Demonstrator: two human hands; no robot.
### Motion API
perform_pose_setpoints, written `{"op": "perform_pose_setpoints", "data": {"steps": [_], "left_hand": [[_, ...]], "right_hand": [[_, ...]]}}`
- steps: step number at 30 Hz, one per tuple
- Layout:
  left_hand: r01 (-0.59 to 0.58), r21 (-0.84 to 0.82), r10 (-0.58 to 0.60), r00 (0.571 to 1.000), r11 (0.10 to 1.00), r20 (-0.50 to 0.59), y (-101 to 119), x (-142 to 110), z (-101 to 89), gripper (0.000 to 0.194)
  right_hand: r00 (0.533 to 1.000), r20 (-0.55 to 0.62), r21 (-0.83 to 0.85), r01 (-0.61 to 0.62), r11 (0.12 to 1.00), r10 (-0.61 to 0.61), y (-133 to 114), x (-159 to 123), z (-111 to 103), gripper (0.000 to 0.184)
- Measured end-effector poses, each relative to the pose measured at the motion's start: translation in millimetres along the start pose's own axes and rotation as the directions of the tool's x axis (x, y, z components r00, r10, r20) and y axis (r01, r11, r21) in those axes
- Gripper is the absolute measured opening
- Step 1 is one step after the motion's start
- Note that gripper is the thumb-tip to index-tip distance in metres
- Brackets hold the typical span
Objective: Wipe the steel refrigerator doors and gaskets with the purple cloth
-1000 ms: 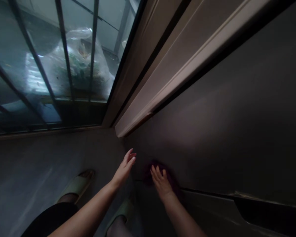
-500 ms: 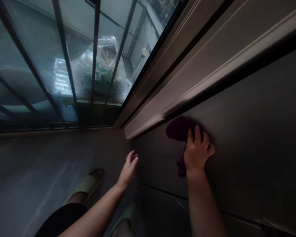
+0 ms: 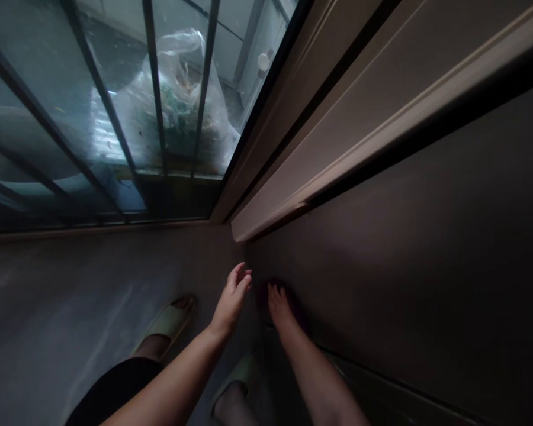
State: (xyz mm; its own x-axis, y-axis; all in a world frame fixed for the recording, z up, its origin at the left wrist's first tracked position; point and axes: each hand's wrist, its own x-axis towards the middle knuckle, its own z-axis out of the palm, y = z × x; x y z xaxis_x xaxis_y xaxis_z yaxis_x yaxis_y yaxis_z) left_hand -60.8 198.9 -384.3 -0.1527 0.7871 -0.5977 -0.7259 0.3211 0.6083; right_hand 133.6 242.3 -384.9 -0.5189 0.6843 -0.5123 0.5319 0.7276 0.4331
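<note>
My right hand (image 3: 281, 307) presses a dark purple cloth (image 3: 298, 307) flat against the lower part of a dark cabinet front (image 3: 404, 248); most of the cloth is hidden under the hand. My left hand (image 3: 231, 299) hangs free just left of it, fingers loosely extended, holding nothing and close to the cabinet's left edge.
A pale countertop edge (image 3: 337, 165) overhangs the cabinet front. A barred glass door (image 3: 128, 118) stands at the left, with a filled clear plastic bag (image 3: 177, 100) behind it. My feet in pale slippers (image 3: 169, 322) stand on the grey floor (image 3: 71, 307).
My right hand has swept the cloth down and to the left, from just under the countertop edge to low on the cabinet front. My left hand has hardly moved.
</note>
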Motion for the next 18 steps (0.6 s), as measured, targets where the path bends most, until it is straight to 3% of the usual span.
{"op": "perform_pose_setpoints", "data": {"steps": [3, 6, 9, 11, 12, 13, 15, 17, 18], "left_hand": [[-0.001, -0.029, 0.000, 1.000, 1.000, -0.009, 3, -1, -2.8, 0.091], [-0.001, -0.078, -0.002, 0.999, 0.997, -0.037, 4, 0, -5.3, 0.087], [0.044, -0.120, -0.059, 0.990, 0.992, -0.124, 3, 5, -6.7, 0.066], [0.065, -0.135, -0.089, 0.980, 0.989, -0.176, 3, 8, -7.5, 0.055], [0.066, -0.137, -0.091, 0.978, 0.988, -0.186, 2, 10, -8.0, 0.054], [0.062, -0.136, -0.087, 0.979, 0.989, -0.185, 2, 10, -8.5, 0.054], [0.057, -0.127, -0.078, 0.982, 0.990, -0.171, 3, 10, -9.4, 0.057], [0.063, -0.116, -0.082, 0.983, 0.991, -0.167, 4, 10, -10.2, 0.057], [0.066, -0.113, -0.084, 0.982, 0.991, -0.168, 5, 10, -10.5, 0.057]], "right_hand": [[0.991, 0.123, 0.045, 0.047, 0.998, -0.052, -9, -55, 27, 0.058], [0.972, 0.228, 0.058, 0.041, 0.997, -0.053, -2, -88, 33, 0.056], [0.965, 0.263, 0.028, -0.028, 0.999, 0.019, 23, -104, 9, 0.061], [0.977, 0.161, -0.008, -0.139, 0.990, 0.138, 49, -112, -24, 0.065], [0.972, 0.038, -0.021, -0.230, 0.973, 0.231, 64, -115, -45, 0.066], [0.937, -0.130, -0.029, -0.330, 0.944, 0.323, 78, -117, -66, 0.065], [0.779, -0.461, -0.037, -0.495, 0.868, 0.425, 103, -115, -108, 0.063], [0.602, -0.669, -0.020, -0.602, 0.798, 0.437, 119, -101, -140, 0.062], [0.546, -0.720, -0.011, -0.626, 0.780, 0.428, 122, -90, -149, 0.060]]}}
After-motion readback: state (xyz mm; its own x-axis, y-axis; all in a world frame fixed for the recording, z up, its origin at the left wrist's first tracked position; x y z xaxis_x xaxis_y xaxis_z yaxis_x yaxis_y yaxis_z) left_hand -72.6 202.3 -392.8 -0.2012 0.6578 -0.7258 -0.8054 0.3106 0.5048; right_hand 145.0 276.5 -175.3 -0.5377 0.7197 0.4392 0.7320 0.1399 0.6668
